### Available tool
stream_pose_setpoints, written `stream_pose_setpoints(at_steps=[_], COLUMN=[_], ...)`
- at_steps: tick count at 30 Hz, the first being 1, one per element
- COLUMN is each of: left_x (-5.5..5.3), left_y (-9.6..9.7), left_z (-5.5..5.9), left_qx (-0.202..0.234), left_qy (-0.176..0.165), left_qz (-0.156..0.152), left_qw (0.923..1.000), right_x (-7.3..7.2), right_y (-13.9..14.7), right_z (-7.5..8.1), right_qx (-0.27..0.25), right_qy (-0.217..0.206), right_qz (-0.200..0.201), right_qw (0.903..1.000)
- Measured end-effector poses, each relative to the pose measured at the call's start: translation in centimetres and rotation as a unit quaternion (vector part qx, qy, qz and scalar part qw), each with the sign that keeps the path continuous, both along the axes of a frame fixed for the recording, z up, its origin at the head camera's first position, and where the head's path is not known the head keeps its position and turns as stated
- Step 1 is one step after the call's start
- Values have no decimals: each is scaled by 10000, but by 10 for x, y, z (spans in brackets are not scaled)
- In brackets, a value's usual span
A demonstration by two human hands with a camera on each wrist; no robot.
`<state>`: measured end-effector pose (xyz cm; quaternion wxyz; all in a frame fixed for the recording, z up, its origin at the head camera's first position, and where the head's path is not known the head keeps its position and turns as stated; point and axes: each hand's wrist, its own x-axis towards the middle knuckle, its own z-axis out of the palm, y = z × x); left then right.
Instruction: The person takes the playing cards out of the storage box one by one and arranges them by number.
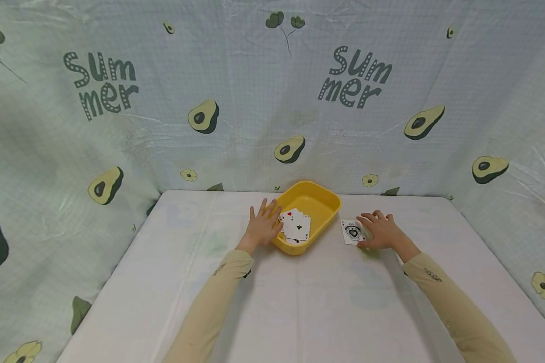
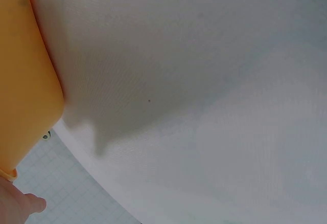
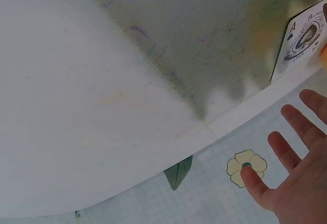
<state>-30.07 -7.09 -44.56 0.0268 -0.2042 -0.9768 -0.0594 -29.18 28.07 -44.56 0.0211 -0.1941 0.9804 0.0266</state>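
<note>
"What is at the far left?"
"A person's beige left sleeve (image 1: 209,307), reaching in over a white-covered bench (image 1: 295,302). It ends in the left hand (image 1: 261,227), its fingers extended and spread against the left rim of a yellow bin (image 1: 315,201), the thumb side over the edge."

"And inside the bin?"
"Loosely stacked playing cards (image 1: 301,222), lying face up toward the near left part. A black ace is on top, with a card bearing a red heart peeking out behind it."

"What comes next, going right?"
"An ace of spades (image 1: 351,232), face up beside the bin, outside it."

"Is anyone holding that one?"
"The right hand (image 1: 380,234) is at its right side. The thumb reaches its near edge; the other fingers are relaxed and spread apart. I can't tell how firmly the thumb touches."

"And furthest right?"
"The beige right sleeve (image 1: 458,307). Across the back hangs a pale cloth (image 1: 245,75) printed with avocados and the word 'summer'."
</note>
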Motion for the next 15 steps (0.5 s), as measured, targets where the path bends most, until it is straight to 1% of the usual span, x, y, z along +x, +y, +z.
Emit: stream_pose_setpoints(at_steps=[7, 11, 15], left_x=[-1, -1, -1], left_y=[0, 0, -1], left_z=[0, 0, 0], left_qx=[7, 36, 108], left_qy=[-11, 20, -41], left_qz=[16, -16, -50], left_qw=[10000, 10000, 9999], right_x=[-1, 1, 4], right_y=[0, 0, -4], right_z=[1, 3, 7], right_qx=[-61, -46, -129], right_qy=[36, 202, 346], right_qz=[30, 153, 262], right_qw=[10000, 9997, 9990])
